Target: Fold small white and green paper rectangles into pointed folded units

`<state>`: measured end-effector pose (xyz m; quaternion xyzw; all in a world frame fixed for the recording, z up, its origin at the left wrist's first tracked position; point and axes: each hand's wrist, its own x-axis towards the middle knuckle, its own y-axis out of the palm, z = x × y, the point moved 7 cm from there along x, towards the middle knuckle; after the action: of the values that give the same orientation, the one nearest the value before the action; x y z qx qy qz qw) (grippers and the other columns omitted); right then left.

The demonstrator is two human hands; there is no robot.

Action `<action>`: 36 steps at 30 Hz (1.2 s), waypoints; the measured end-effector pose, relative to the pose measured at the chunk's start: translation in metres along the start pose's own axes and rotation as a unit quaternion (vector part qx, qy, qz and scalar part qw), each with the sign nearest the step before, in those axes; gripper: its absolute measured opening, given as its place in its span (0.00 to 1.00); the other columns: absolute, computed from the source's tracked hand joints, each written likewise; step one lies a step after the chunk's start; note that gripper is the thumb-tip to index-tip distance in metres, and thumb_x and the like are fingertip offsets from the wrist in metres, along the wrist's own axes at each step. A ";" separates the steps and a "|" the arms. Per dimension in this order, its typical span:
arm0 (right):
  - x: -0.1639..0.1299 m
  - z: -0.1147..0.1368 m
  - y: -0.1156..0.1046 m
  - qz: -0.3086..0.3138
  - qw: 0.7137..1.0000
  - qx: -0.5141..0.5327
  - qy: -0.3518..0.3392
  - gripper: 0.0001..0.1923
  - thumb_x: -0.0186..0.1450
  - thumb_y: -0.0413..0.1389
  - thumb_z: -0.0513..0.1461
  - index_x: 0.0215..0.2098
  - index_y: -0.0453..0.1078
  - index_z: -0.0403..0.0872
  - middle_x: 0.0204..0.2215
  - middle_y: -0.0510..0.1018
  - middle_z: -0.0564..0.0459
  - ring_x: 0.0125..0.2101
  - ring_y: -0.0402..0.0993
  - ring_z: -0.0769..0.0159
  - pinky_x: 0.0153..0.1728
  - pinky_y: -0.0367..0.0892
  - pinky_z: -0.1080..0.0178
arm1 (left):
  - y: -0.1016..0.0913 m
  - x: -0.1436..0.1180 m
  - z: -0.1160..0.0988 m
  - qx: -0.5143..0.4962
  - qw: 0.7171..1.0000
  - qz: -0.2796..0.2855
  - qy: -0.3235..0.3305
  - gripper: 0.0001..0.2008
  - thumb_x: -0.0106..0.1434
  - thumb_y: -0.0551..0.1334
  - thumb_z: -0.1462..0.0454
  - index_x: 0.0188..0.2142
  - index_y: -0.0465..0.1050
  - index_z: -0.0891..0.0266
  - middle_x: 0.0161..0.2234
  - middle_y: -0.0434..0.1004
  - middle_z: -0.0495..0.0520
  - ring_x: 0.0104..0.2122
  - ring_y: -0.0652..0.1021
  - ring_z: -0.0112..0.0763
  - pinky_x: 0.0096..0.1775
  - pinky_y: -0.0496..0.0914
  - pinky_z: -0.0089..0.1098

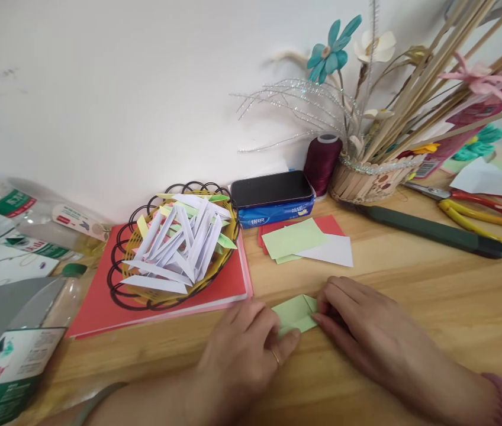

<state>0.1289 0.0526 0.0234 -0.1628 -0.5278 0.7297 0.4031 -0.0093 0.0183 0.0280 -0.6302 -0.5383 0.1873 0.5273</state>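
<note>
A small light green paper (294,313) lies on the wooden table between my hands, with a folded corner at its right end. My left hand (251,340), wearing a ring, presses on the paper's left end with thumb and curled fingers. The right end is pinched between thumb and fingers of my right hand (357,322). Just behind are loose paper slips, a green slip (293,238) over red, and a white slip (331,249). Left of these, a woven basket (120,278) holds many folded paper strips (189,236), mostly white, some green and yellow.
Under the basket lies red paper (95,302). Plastic bottles (24,349) stand or lie at the left. At the back are a phone (273,188) on a blue packet (277,213), a thread spool (323,163) and a flower pot (373,180). A dark green-handled tool (428,229) and scissors (477,216) lie right.
</note>
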 end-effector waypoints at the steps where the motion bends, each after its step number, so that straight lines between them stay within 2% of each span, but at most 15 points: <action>1: 0.000 -0.001 0.000 0.002 1.000 0.005 0.005 0.07 0.66 0.47 0.37 0.29 0.60 0.47 0.26 0.68 0.53 0.27 0.66 0.66 0.28 0.61 0.63 | 0.001 -0.002 -0.003 0.012 1.000 -0.008 0.023 0.11 0.64 0.58 0.62 0.25 0.65 0.62 0.24 0.64 0.48 0.28 0.68 0.28 0.32 0.65 0.29; 4: 0.001 -0.004 0.001 0.010 1.000 0.009 0.016 0.07 0.66 0.47 0.36 0.29 0.60 0.47 0.27 0.68 0.53 0.27 0.66 0.66 0.28 0.62 0.63 | 0.005 -0.010 -0.017 0.081 0.988 -0.008 0.133 0.02 0.65 0.57 0.67 0.36 0.69 0.61 0.26 0.66 0.48 0.31 0.69 0.31 0.35 0.65 0.32; 5: 0.001 -0.004 0.000 0.011 1.000 0.007 0.017 0.07 0.66 0.47 0.36 0.29 0.60 0.47 0.27 0.68 0.53 0.27 0.66 0.66 0.28 0.62 0.63 | 0.006 -0.012 -0.020 0.098 0.983 -0.008 0.153 0.04 0.65 0.57 0.68 0.39 0.69 0.61 0.27 0.66 0.48 0.32 0.69 0.32 0.35 0.65 0.32; 7: 0.001 -0.003 -0.002 0.008 1.000 -0.005 0.010 0.07 0.66 0.47 0.36 0.29 0.60 0.47 0.27 0.69 0.53 0.28 0.67 0.66 0.28 0.63 0.64 | 0.003 -0.013 -0.021 0.113 0.981 -0.009 0.156 0.05 0.65 0.56 0.69 0.40 0.69 0.61 0.27 0.67 0.49 0.32 0.69 0.32 0.35 0.65 0.32; 10: -0.005 0.010 -0.006 -0.001 0.997 -0.069 -0.040 0.05 0.66 0.47 0.35 0.34 0.64 0.46 0.30 0.70 0.52 0.29 0.68 0.64 0.30 0.64 0.62 | -0.001 -0.011 -0.021 0.105 0.986 -0.017 0.132 0.07 0.67 0.54 0.67 0.33 0.69 0.62 0.26 0.66 0.49 0.30 0.68 0.31 0.33 0.65 0.31; 13: -0.021 0.037 -0.007 -0.035 0.972 -0.174 -0.156 0.15 0.64 0.45 0.31 0.47 0.64 0.43 0.33 0.72 0.49 0.32 0.69 0.60 0.32 0.66 0.57 | -0.003 -0.007 -0.021 0.096 0.988 -0.014 0.120 0.14 0.68 0.52 0.65 0.27 0.68 0.63 0.25 0.66 0.49 0.29 0.67 0.31 0.31 0.65 0.31; 16: -0.034 0.049 -0.005 -0.063 0.955 -0.220 -0.188 0.19 0.61 0.43 0.27 0.48 0.65 0.39 0.34 0.74 0.46 0.33 0.70 0.58 0.32 0.67 0.56 | -0.006 -0.007 -0.024 0.104 0.985 -0.017 0.134 0.14 0.69 0.52 0.65 0.28 0.69 0.63 0.25 0.66 0.50 0.29 0.67 0.31 0.30 0.64 0.31; 19: -0.036 0.046 -0.002 -0.048 0.957 -0.224 -0.178 0.19 0.60 0.43 0.27 0.46 0.66 0.41 0.35 0.75 0.46 0.34 0.71 0.58 0.30 0.68 0.57 | -0.009 -0.012 -0.030 0.145 0.972 -0.026 0.182 0.10 0.68 0.52 0.68 0.36 0.72 0.63 0.25 0.66 0.50 0.29 0.66 0.32 0.31 0.63 0.32; 23: -0.036 0.039 -0.006 -0.035 0.961 -0.207 -0.179 0.18 0.62 0.43 0.28 0.48 0.66 0.42 0.37 0.76 0.46 0.37 0.71 0.59 0.32 0.70 0.57 | -0.013 -0.019 -0.029 0.184 0.963 -0.036 0.194 0.11 0.66 0.51 0.71 0.37 0.72 0.65 0.26 0.68 0.52 0.30 0.67 0.34 0.32 0.61 0.35; 26: -0.039 0.033 -0.007 -0.026 0.963 -0.195 -0.183 0.19 0.64 0.42 0.29 0.50 0.65 0.42 0.40 0.76 0.46 0.40 0.71 0.59 0.37 0.71 0.56 | -0.009 -0.023 -0.030 0.195 0.955 -0.009 0.223 0.11 0.65 0.51 0.73 0.39 0.71 0.69 0.28 0.70 0.55 0.31 0.68 0.35 0.33 0.62 0.34; 31: -0.046 0.020 -0.006 -0.018 0.962 -0.199 -0.184 0.21 0.66 0.40 0.31 0.55 0.62 0.43 0.47 0.74 0.45 0.47 0.69 0.59 0.44 0.70 0.53 | 0.001 -0.026 -0.029 0.198 0.951 0.055 0.232 0.10 0.62 0.51 0.75 0.33 0.70 0.68 0.29 0.70 0.55 0.29 0.69 0.35 0.31 0.62 0.34; 36: -0.048 0.014 -0.013 -0.026 0.967 -0.178 -0.181 0.19 0.67 0.41 0.34 0.54 0.64 0.45 0.46 0.75 0.46 0.46 0.70 0.60 0.42 0.72 0.54 | 0.003 -0.028 -0.030 0.207 0.947 0.073 0.235 0.08 0.60 0.52 0.75 0.31 0.68 0.66 0.30 0.70 0.55 0.29 0.70 0.35 0.32 0.63 0.35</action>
<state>0.1545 0.0085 0.0313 -0.0836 -0.7171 0.6310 0.2841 0.0061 -0.0196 0.0270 -0.5706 -0.3014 0.1791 0.7426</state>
